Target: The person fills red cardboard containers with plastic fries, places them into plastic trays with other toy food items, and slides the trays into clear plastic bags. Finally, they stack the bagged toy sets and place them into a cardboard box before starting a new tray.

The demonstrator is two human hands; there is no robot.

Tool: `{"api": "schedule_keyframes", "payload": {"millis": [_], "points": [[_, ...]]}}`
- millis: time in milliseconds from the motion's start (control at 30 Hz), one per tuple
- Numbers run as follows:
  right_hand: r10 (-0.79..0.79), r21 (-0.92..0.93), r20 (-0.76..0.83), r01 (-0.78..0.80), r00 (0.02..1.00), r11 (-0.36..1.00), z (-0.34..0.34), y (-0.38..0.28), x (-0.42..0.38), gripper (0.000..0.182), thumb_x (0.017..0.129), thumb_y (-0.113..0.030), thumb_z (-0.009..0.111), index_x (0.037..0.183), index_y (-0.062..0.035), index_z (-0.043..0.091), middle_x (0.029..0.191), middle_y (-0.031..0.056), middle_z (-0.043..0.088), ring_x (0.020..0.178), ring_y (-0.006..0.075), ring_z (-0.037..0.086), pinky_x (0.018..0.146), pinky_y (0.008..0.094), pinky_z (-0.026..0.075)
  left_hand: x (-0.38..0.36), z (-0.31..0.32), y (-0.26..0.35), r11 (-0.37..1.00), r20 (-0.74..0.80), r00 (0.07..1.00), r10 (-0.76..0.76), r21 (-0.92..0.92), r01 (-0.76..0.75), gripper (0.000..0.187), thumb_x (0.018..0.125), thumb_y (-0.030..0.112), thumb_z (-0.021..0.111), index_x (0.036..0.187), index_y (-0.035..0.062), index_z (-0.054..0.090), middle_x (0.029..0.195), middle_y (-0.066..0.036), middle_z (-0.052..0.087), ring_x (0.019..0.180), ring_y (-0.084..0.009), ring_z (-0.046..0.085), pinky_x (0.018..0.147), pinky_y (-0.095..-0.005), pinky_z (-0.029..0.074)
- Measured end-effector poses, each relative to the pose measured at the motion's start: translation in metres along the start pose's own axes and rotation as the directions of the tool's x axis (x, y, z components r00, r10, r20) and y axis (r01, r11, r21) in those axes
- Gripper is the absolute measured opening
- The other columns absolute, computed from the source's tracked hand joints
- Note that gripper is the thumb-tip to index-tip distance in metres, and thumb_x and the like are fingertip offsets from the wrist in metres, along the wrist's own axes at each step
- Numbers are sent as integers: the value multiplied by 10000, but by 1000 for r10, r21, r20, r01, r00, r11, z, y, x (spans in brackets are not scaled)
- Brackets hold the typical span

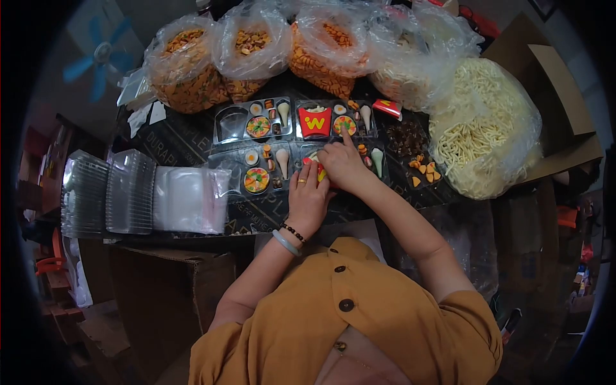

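Red carton (322,172) lies under left hand (308,194) and right hand (344,165), grips unclear, bulging bags (324,61) behind.

Rear blocked: snack bags (250,70) line the tabletop (263,215). Left side: stacked empty trays (131,192) and clear pouches (186,202). Right: stick bag (481,128), loose pieces (423,170). Hands (308,196) crowd lower-right filled tray (387,168). Passable: front strip between pouches and left wrist; upper-left tray (232,125) reachable from above.

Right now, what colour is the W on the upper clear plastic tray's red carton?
Yellow W, in the head view.
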State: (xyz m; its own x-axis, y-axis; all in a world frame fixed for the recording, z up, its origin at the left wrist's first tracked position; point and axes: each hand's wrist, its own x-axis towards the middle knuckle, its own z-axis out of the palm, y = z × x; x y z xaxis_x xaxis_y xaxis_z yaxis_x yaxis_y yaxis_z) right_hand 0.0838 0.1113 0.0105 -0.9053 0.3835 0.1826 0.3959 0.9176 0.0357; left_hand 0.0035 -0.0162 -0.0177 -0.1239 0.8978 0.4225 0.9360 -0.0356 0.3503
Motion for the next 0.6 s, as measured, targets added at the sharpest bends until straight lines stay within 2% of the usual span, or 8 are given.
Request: {"api": "schedule_keyframes", "payload": {"millis": [67, 133, 167, 233, 333, 467, 533, 600], "points": [[7, 21, 38, -7, 999, 1000, 1, 0, 0, 105, 779, -122, 550, 824, -76, 634, 762, 64, 617, 797, 216, 614, 1077, 535, 160, -1, 1, 0, 1000, -5, 1000, 0, 4, 0, 425, 710, 189, 694, 1095, 57, 572, 1257, -194, 476, 1208, -322, 419, 993, -478, 303], [9, 152, -24, -5, 1000, 988, 4, 2, 0, 127, 807, -143, 546, 863, -81, 641, 762, 71, 624, 808, 224, 623, 1078, 524, 167, -1, 0, 0, 1000, 7, 1000, 1, 2, -1, 428, 709, 186, 696, 1097, 56, 570, 1258, -194, 476, 1208, -324, 419, 996, -481, 299], [13, 151, -25, -9, 1000, 988, 4, 4, 1, 127, 807, -143, 546, 863, -81, 641, 762, 71, 624, 808, 224, 623, 1078, 524, 167, 0, -1, 0, 1000, 11, 1000, 0, 0, 0, 431, 708, 182, 697, 1099, 56, 568, 1258, -194, 475, 1208, -325, 418, 1000, -484, 296], [77, 325, 40, -86, 996, 942, 3, 7, 2, 143, 830, -161, 549, 895, -73, 640, 768, 84, 632, 814, 238, 627, 1072, 532, 174, 3, -4, 0, 1000, 32, 999, 1, -1, -1, 431, 707, 176, 697, 1100, 57, 567, 1264, -195, 470, 1210, -328, 416, 1003, -487, 294], [54, 398, 72, -79, 996, 914, 2, 12, 5, 149, 835, -174, 561, 886, -56, 636, 768, 99, 641, 807, 251, 626, 1065, 544, 181, 6, -3, 0, 1000, 47, 999, -3, -18, 4, 433, 706, 164, 698, 1104, 57, 564, 1276, -197, 457, 1215, -334, 408, 1006, -492, 292], [143, 424, 74, -161, 987, 891, 9, 14, 5, 138, 823, -177, 580, 838, -52, 637, 771, 88, 622, 824, 247, 613, 1060, 554, 186, 10, -2, -5, 999, 72, 997, -26, -45, 29, 458, 706, 159, 698, 1130, 57, 556, 1290, -197, 443, 1228, -340, 394, 1010, -493, 289], [107, 336, -82, -74, 991, 939, 17, 14, 5, 148, 818, -191, 591, 781, -53, 632, 792, 78, 589, 849, 242, 593, 1055, 558, 193, 10, -2, -4, 999, 74, 997, -25, -30, 27, 468, 706, 163, 699, 1140, 62, 555, 1292, -197, 440, 1231, -341, 391, 1013, -495, 284], [99, 303, -59, -77, 993, 950, 14, 13, 3, 149, 812, -187, 597, 763, -50, 628, 798, 74, 574, 856, 236, 584, 1051, 555, 202, 12, -3, -5, 1000, 71, 997, -18, -9, 19, 479, 706, 167, 699, 1151, 67, 554, 1293, -196, 438, 1234, -341, 388, 1015, -498, 279]]}}
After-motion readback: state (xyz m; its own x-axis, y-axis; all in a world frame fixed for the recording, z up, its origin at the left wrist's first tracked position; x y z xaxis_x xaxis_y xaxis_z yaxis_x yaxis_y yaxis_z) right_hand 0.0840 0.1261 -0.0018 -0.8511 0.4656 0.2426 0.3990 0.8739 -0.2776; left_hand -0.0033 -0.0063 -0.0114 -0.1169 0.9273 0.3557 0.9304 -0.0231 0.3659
